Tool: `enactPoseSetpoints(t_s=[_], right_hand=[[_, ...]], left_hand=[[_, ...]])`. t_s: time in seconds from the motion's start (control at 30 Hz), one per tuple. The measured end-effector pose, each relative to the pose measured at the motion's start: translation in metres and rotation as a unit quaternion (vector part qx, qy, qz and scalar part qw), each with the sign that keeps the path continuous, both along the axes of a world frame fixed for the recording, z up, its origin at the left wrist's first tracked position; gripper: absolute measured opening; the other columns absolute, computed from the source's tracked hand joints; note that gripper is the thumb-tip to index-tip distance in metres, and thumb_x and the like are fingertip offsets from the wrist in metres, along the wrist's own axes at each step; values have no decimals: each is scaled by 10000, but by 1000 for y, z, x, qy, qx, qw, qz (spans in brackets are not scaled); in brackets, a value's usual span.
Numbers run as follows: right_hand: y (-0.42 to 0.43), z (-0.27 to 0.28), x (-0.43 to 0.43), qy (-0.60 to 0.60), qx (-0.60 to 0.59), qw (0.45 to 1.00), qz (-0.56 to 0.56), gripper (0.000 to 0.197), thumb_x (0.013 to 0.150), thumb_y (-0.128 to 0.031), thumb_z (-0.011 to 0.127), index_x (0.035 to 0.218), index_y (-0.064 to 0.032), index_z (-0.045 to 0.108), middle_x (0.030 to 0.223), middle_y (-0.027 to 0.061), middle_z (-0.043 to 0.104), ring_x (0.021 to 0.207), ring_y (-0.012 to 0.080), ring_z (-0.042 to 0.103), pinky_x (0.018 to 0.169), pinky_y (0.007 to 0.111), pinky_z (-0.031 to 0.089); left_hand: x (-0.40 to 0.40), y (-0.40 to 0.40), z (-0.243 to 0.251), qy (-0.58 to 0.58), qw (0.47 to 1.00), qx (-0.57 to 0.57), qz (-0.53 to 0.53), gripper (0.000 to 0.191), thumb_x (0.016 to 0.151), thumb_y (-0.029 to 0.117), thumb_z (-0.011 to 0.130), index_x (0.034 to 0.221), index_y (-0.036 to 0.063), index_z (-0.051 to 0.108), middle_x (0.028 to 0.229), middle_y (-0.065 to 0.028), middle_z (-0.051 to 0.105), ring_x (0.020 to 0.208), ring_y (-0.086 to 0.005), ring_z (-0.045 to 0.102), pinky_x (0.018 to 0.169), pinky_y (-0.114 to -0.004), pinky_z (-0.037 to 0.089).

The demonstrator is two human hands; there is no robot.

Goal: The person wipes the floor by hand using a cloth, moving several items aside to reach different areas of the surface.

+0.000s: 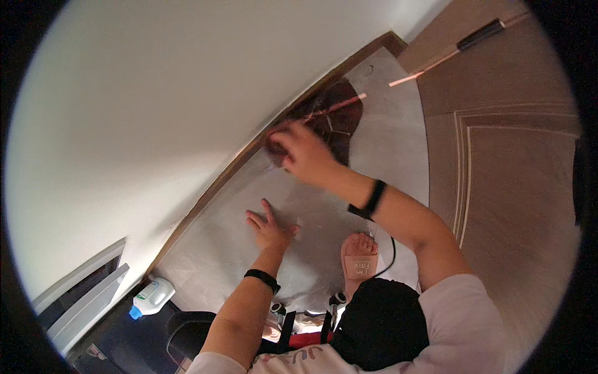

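My left hand [271, 231] rests on the grey, marble-look floor [322, 205] with its fingers spread and nothing held. Farther out, my right hand [301, 149] is blurred beside the brown baseboard [215, 187]. Its fingers curl around a dark reddish item [276, 146], too blurred to name. Just beyond that hand, a dark red-brown sheet or cloth [341, 121] with thin pale lines lies against the baseboard. Over it runs a narrow pinkish strip [345, 103]. Whether the held item is part of this sheet cannot be told.
A white wall [140, 117] rises at the left, a brown panelled door [514, 173] at the right. A thin rod with a black sleeve [481, 35] crosses the upper right. A white jug with a blue cap [152, 297] stands lower left. My sandalled foot [359, 257] and a black cable [392, 255] are near.
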State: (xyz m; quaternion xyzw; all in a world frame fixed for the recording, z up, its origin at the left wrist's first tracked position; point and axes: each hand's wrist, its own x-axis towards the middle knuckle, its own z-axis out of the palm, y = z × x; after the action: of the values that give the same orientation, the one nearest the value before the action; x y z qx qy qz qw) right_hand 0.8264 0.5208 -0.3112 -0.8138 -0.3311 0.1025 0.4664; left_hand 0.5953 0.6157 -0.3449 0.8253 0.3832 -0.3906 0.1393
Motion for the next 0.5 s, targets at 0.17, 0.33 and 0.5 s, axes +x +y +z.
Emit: enactPoseSetpoints(t_s=[0.17,0.33,0.5], right_hand=[[-89,102,36,-8,117,969,-216,507,681,3,633,1175,-1,521,1109,135,577,1010,249,597,900,360,491],[-104,96,106,-194,19,966,-167,817,775,-140,701,1464,-42,272,1324,209,486,1186,313,512,1023,412,403],[-136,-59,171,-27,-272,944,-184,975,824,-456,681,1529,-98,110,1496,215,319,1364,395,328,1099,529,276]], left_hand=[[1,6,8,6,999,22,-31,1283,670,587,777,1521,124,-63,1458,-448,-68,1395,-556,38,1147,-539,147],[-2,6,7,4,1000,22,-10,1266,660,549,801,1528,178,-42,1490,-398,-75,1400,-545,50,1118,-515,253],[7,-7,0,2,1000,17,3,1241,666,516,811,1531,206,-24,1508,-365,-88,1406,-533,60,1096,-495,319]])
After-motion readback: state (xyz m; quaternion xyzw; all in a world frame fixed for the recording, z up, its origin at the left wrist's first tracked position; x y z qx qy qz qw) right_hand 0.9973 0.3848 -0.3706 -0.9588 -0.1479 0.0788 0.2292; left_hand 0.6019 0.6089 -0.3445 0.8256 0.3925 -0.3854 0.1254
